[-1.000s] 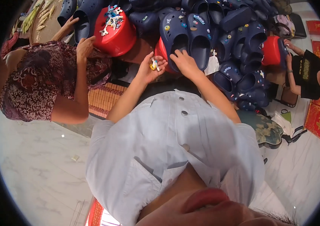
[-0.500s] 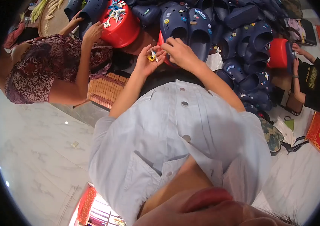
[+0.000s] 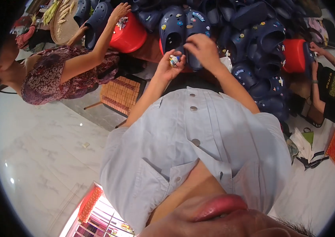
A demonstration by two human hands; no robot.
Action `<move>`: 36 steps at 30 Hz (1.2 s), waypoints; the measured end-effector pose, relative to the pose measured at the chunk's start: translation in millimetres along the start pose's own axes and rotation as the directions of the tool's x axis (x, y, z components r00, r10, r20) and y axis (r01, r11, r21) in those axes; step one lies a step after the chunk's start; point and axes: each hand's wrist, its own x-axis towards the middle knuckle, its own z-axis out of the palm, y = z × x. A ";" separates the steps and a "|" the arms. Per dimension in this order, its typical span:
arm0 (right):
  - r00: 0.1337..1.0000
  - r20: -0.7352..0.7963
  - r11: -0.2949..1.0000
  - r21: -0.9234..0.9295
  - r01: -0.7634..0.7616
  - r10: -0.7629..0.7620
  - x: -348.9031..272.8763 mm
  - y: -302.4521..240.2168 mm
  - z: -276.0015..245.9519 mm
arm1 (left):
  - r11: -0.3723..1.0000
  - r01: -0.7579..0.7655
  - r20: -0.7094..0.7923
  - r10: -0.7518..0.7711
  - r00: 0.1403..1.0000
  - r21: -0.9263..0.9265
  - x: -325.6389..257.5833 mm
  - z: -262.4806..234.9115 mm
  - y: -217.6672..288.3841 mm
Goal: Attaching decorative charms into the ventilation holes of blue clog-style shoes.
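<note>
Palm up and cupped, my left hand (image 3: pixel 169 68) holds several small shoe charms (image 3: pixel 174 60) in white, blue and yellow. My right hand (image 3: pixel 203 49) is just to its right, over the lower part of a dark blue clog (image 3: pixel 198 24). Its fingers are bent and blurred, and whether they hold anything is hidden. Beside that clog, on its left, stands the matching clog (image 3: pixel 171 24), with its heel end toward me. Both have colourful charms on their uppers. A red edge shows under the pair.
Many dark blue clogs (image 3: pixel 268 37) are heaped to the right. At left, a person (image 3: pixel 53 75) touches a clog (image 3: pixel 97 21) beside a red stool (image 3: pixel 130 37) with charms on top. A bamboo-slat seat (image 3: pixel 118 94) stands near my left arm. Another person (image 3: pixel 333 85) works at far right.
My left hand has moved right and slightly up with the charms. My right hand has drawn away from it to the right. The person at left has raised a hand above the red stool.
</note>
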 end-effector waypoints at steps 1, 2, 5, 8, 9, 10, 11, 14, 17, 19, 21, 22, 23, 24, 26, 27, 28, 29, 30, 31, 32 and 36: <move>0.981 -0.011 0.981 -0.015 -0.194 0.194 0.4 11.2 -7.6 | 1.000 -0.019 -0.062 0.020 0.998 0.008 -2.0 9.8 -9.6; 0.925 -0.021 0.925 -0.027 -0.379 0.379 1.1 23.5 -14.8 | 0.998 -0.037 -0.027 0.038 0.999 0.043 -1.1 14.3 -17.2; 0.844 0.002 0.831 -0.176 -0.527 0.536 -7.1 88.5 -11.7 | 0.993 -0.060 0.005 0.059 0.998 0.097 0.6 16.3 -30.8; 0.780 0.034 0.771 -0.185 -0.609 0.625 -4.6 99.8 -4.3 | 0.938 -0.159 -0.021 0.174 0.984 0.309 -4.6 17.5 -40.0; 0.754 0.043 0.744 -0.210 -0.634 0.655 -4.0 102.4 -1.0 | 0.892 -0.208 -0.044 0.245 0.968 0.401 -8.4 20.0 -43.6; 0.760 0.050 0.752 -0.202 -0.628 0.648 -3.6 104.9 2.3 | 0.836 -0.248 -0.061 0.316 0.947 0.490 -11.8 23.0 -46.4; 0.757 0.035 0.745 -0.214 -0.632 0.653 -3.0 107.5 5.7 | 0.751 -0.279 -0.090 0.409 0.908 0.598 -14.4 27.2 -47.5; 0.785 0.047 0.776 -0.196 -0.600 0.618 -0.6 113.7 6.8 | 0.572 -0.342 -0.063 0.571 0.819 0.745 -17.3 25.7 -44.8; 0.866 0.026 0.862 -0.109 -0.495 0.500 -1.0 121.9 9.9 | 0.203 -0.260 0.045 0.703 0.710 0.944 -12.5 28.7 -31.1; 0.919 -0.003 0.915 -0.086 -0.394 0.395 0.8 123.7 10.0 | 0.060 -0.200 0.095 0.727 0.680 0.978 -0.7 32.9 -25.4; 0.922 0.016 0.916 -0.120 -0.382 0.387 2.6 117.4 8.3 | -0.283 -0.075 0.271 0.758 0.593 0.956 23.7 22.3 -7.6; 0.921 0.022 0.912 -0.153 -0.381 0.389 4.2 117.3 9.4 | -0.291 -0.075 0.276 0.753 0.597 0.954 32.7 21.4 -3.7; 0.920 0.013 0.911 -0.152 -0.385 0.391 5.9 118.1 10.3 | -0.472 0.020 0.368 0.712 0.599 0.881 41.3 20.0 -0.8; 0.923 0.019 0.914 -0.146 -0.378 0.385 4.7 122.7 10.3 | -0.634 0.108 0.450 0.648 0.615 0.766 47.4 21.0 -0.1; 0.922 0.013 0.913 -0.146 -0.380 0.386 0.2 129.5 13.3 | -0.642 0.183 0.376 0.629 0.681 0.744 51.5 19.5 3.6; 0.941 0.011 0.940 -0.046 -0.337 0.338 -3.0 130.9 14.0 | -0.645 0.187 0.371 0.625 0.686 0.741 52.5 18.6 3.6; 0.958 0.004 0.956 0.054 -0.288 0.288 -5.3 132.9 13.9 | -0.647 0.193 0.365 0.623 0.692 0.738 53.4 17.7 3.9; 0.955 0.003 0.954 0.046 -0.296 0.296 -5.6 136.5 12.5 | -0.626 0.184 0.346 0.624 0.701 0.758 55.0 17.7 6.0; 0.953 -0.020 0.950 0.094 -0.299 0.302 -7.1 137.4 10.8 | -0.622 0.181 0.337 0.619 0.710 0.762 56.6 19.2 7.7; 0.950 -0.038 0.942 0.144 -0.302 0.310 -10.3 133.4 10.1 | -0.637 0.173 0.344 0.601 0.721 0.751 56.8 19.0 11.5; 0.947 -0.039 0.942 0.122 -0.312 0.318 -9.4 131.9 7.2 | -0.652 0.165 0.351 0.584 0.732 0.740 56.0 17.9 13.9; 0.920 -0.010 0.907 0.170 -0.384 0.391 -12.5 130.8 9.2 | -0.671 0.185 0.339 0.569 0.749 0.718 59.9 11.1 19.1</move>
